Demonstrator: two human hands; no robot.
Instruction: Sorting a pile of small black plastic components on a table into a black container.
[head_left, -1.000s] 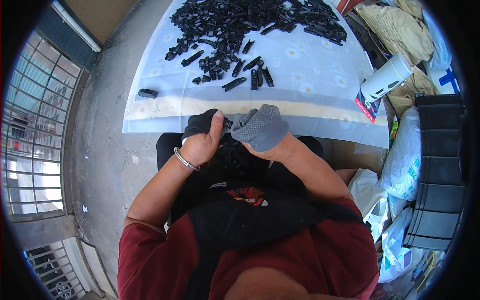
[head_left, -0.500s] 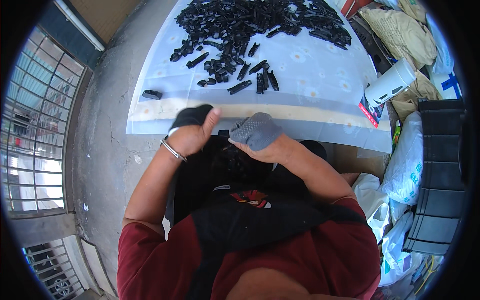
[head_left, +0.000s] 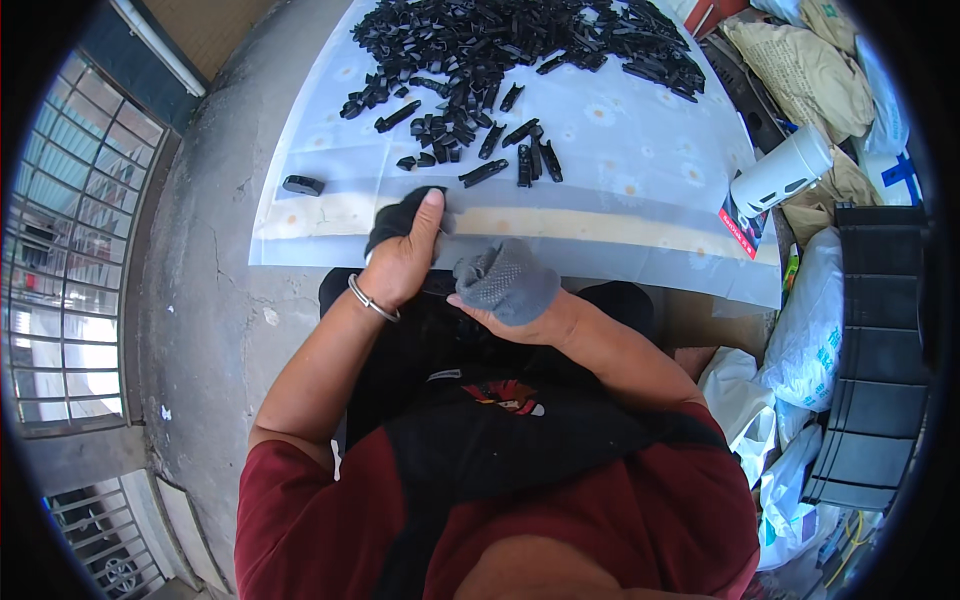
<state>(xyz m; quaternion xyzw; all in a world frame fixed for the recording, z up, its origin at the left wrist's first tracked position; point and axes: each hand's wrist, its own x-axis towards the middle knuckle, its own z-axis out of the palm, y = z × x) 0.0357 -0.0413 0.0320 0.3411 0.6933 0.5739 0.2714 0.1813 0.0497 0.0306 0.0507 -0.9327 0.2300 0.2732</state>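
My left hand (head_left: 405, 245) is at the table's near edge, its fingers in a black glove and its bare thumb pressed along them. The hand is closed; whatever lies inside the curled fingers is hidden. Close by on the right, my right hand (head_left: 508, 285) wears a grey dotted glove and is curled closed, palm side down, over the dark clothing. Dark shapes near its thumb merge with the black apron (head_left: 590, 420), so what it grips is unclear. Beyond the hands lie several loose black plastic pieces (head_left: 484, 173), some long and some short.
A heap of black pieces (head_left: 500, 45) covers the far part of the cloth-covered table (head_left: 640, 200). One black piece (head_left: 303, 185) lies apart at left. At right are a white tumbler (head_left: 780, 170), a red-and-black card (head_left: 742, 228), bags (head_left: 810, 320) and a black crate (head_left: 880, 350).
My left hand has moved right and slightly up, over the table edge. My right hand has dropped a little toward me. The black pieces on the table lie as before.
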